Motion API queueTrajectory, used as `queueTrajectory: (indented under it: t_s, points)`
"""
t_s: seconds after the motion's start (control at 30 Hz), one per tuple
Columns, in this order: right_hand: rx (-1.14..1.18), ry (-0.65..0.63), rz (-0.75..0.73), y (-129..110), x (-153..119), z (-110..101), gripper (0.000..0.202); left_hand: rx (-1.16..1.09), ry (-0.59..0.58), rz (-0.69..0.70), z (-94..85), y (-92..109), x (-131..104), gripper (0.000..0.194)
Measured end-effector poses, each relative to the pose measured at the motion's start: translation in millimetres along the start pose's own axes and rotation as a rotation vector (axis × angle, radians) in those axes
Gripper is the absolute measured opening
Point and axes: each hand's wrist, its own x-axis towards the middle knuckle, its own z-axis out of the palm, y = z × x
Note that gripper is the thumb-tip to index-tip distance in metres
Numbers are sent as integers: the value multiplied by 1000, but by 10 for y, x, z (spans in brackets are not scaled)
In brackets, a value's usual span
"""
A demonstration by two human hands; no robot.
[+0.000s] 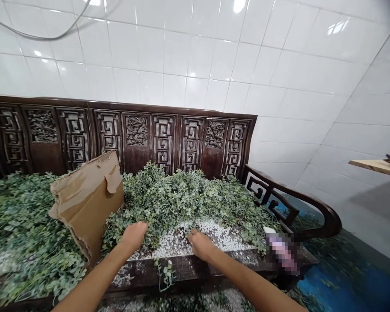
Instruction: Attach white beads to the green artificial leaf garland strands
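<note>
My left hand (134, 234) is closed at the front of a heap of green leafy sprigs (178, 195), which look like artificial foliage. Whatever its fingers hold is hidden. To its right, my right hand (200, 244) is also closed, fingertips down by a scatter of small white round pieces (175, 240). A dark bit shows at those fingertips, too small to name. Both forearms reach in from the bottom edge. Heap and white pieces lie on the seat of a dark carved wooden bench (195, 271). One loose sprig (165, 274) hangs over its front edge.
A torn cardboard piece (94, 199) stands upright left of my left hand, with more foliage (29, 234) beyond it. A curved armrest (312, 206) bounds the right end. A blurred pinkish thing (283, 253) lies near it. At far right is a wooden shelf (373, 165) with glasses.
</note>
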Motion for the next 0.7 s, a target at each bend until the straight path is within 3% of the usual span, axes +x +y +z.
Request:
queueTrajectory:
  t_s: [0.1, 0.33, 0.7]
  points:
    - [27, 21, 19, 31, -9, -41, 35, -47, 70, -20, -68, -30, 2, 17]
    - [79, 51, 28, 92, -48, -28, 33, -178, 247, -50, -105, -119, 41, 32]
    - [113, 42, 32, 109, -132, -66, 23, -312, 442, -45, -86, -197, 80, 12]
